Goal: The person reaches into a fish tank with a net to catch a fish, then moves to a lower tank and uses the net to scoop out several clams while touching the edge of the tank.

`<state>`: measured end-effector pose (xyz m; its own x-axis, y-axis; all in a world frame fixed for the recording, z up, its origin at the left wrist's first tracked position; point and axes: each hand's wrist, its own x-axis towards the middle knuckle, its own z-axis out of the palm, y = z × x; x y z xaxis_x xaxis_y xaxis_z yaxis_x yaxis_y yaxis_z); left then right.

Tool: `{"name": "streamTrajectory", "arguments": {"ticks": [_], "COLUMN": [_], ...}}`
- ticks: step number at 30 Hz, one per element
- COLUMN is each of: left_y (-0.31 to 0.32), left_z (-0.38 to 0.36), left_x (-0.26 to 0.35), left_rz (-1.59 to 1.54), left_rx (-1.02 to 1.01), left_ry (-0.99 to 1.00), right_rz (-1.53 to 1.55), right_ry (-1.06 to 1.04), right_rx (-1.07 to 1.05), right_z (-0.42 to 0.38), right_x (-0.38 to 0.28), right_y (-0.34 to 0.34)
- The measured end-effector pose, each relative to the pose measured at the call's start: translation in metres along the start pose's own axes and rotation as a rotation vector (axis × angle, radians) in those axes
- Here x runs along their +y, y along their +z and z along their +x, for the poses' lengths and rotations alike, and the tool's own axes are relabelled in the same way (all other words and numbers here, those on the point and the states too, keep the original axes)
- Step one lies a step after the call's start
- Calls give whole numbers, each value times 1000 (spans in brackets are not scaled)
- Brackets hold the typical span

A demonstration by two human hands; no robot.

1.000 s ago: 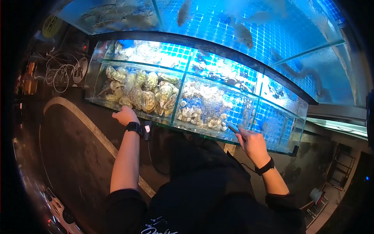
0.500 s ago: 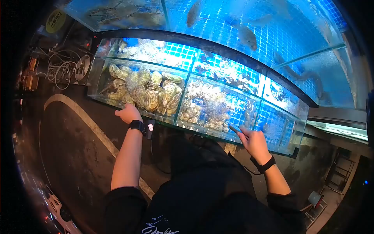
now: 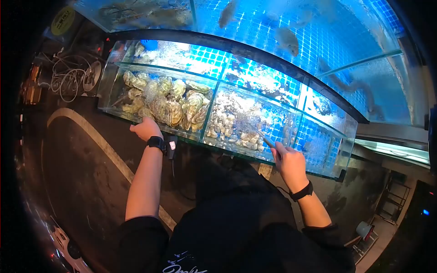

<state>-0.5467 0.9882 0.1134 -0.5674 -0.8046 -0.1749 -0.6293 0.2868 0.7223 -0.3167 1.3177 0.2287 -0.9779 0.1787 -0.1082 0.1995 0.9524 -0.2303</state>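
Observation:
My left hand (image 3: 146,129) is closed at the front rim of the long glass tank (image 3: 180,133), its thumb pointing left and the fingertips partly hidden. Large rough oysters (image 3: 173,112) lie in water in the compartment just beyond it. My right hand (image 3: 290,164) is closed around a thin, dark-handled tool (image 3: 267,141), held over the tank's front edge. The tool slants forward and left into the middle compartment, where small pale shellfish (image 3: 232,127) lie under rippling water. Its far end is blurred, so its kind cannot be made out.
Behind rises a bigger blue-lit tank (image 3: 255,27) with several fish (image 3: 287,42). Glass dividers (image 3: 210,109) split the front tank. Tangled hoses (image 3: 68,79) hang at the left. A curved pale line (image 3: 98,139) marks the floor, and a metal rack (image 3: 395,193) stands at the right.
The right hand with its tool has shifted slightly left, and the tool reaches further into the middle compartment. The left hand stays at the rim. The whole view has moved a little.

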Motion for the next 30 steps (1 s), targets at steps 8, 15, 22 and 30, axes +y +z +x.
{"name": "streamTrajectory", "arguments": {"ticks": [8, 15, 22, 30], "left_y": [-1, 2, 1, 0], "left_z": [-2, -2, 0, 0], "left_x": [3, 1, 0, 2], "left_rz": [-6, 26, 24, 45], "left_rx": [17, 18, 23, 26], "left_ry": [22, 27, 4, 2], "right_rz": [187, 202, 399, 608], "right_ry": [-36, -104, 171, 310], "right_rx": [-70, -89, -159, -230], "right_z": [-24, -23, -6, -11], "right_x": [8, 31, 46, 51], "right_y": [26, 24, 29, 19]}}
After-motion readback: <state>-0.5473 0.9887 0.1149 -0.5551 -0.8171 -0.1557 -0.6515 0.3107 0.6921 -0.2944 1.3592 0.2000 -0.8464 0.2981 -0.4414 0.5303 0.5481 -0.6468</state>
